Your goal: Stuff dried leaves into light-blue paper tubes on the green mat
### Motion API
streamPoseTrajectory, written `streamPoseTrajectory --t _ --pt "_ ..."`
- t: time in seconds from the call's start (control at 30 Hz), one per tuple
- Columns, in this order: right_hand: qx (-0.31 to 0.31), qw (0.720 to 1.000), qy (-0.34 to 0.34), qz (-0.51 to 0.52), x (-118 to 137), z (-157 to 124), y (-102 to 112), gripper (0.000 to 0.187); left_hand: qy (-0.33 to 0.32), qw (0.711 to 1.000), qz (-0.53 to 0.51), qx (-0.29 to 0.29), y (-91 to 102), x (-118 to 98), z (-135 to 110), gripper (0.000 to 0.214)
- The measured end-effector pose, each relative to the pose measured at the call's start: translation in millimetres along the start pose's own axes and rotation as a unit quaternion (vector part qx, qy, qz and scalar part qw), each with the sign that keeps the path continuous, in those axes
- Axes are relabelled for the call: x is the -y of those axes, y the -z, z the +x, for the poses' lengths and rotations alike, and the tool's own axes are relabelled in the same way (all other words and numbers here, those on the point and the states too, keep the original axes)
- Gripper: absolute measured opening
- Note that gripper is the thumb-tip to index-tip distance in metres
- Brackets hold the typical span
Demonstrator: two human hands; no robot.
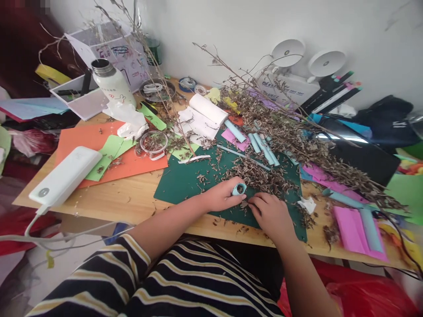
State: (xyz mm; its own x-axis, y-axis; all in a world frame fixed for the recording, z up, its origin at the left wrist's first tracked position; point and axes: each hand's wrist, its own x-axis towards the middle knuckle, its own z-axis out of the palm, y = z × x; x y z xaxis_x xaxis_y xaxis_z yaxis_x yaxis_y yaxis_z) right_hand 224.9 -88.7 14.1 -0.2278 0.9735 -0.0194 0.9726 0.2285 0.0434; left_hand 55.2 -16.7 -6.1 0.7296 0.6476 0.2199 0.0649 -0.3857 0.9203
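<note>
My left hand (225,196) is closed around a light blue paper tube (239,189), whose open end faces up and shows dark bits inside. Just right of it, my right hand (269,211) has its fingertips pinched together low over the green cutting mat (185,180), at some dried leaf crumbs (244,204). Beyond both hands lies a loose pile of dried leaves (264,176) on the mat. Several rolled blue paper tubes (264,149) rest behind the pile, near a pink paper sheet (235,139).
Dried leafy branches (317,149) stretch across the right side. On the left are a white power bank (66,178) with a cable, orange paper (112,163), and an open bottle (112,83). A tissue roll (208,110) lies at the back; pink paper (350,231) sits at the right edge.
</note>
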Motion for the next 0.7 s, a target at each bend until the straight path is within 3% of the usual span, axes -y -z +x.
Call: streamPoseTrajectory --t 0.4,0.57,0.7 --pt "-0.023 1.000 -0.018 -0.004 -21 -5 -6 0.013 0.002 1.000 0.008 0.003 -0.3 0 0 0.013" --pt "-0.094 0.992 -0.045 0.075 -35 -6 -4 0.014 0.002 1.000 0.014 0.015 -1.3 2 -1 0.013" --pt "-0.171 0.971 -0.088 0.139 -39 -4 14 0.017 0.001 1.000 0.016 0.021 -1.5 2 0 0.012"
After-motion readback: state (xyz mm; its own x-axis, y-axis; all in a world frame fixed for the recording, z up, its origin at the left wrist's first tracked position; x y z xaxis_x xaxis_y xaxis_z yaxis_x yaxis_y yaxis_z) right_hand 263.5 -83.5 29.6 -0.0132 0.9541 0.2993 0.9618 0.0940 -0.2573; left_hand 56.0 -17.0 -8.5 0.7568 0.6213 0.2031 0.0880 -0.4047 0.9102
